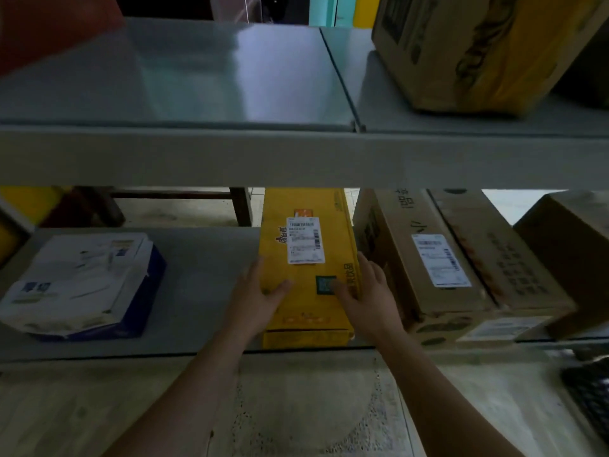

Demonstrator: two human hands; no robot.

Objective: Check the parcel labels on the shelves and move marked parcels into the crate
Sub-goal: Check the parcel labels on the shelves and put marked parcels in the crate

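Long yellow parcel (306,268) lying flat on the lower shelf (204,258), near end right at the front edge, far end running back under the upper shelf (296,156). Clasped between both hands. Left hand (260,298) flat against its left side, fingers straight along the edge, thumb laid across the top face. Right hand (365,298) mirrored on the right side, fingers pushed into the narrow gap between parcel and brown carton (428,258), thumb resting on top near a small dark square sticker (325,284). Neither hand curled round anything: open palms pressing inward. White shipping label (304,240) just beyond both thumbs, facing up and readable from above; any mark on it too small to tell.

Probably rigid printed cardboard, with straight edges and no sag. Weight unknown; slim profile hints at something light to moderate. Glossy surface likely a bit slippery under a pure side squeeze, so safer with fingers hooked under the long edges once slid out past the shelf lip. Best held about midway along, not at the near end only, to stop the far end dipping. Tight on the right-hand side: the brown carton touching or nearly so, liable to drag along.

Left of the left hand, well apart, a white and blue parcel (82,285). Dark mesh crate (590,390) low and to the right of the right forearm, only partly in view.
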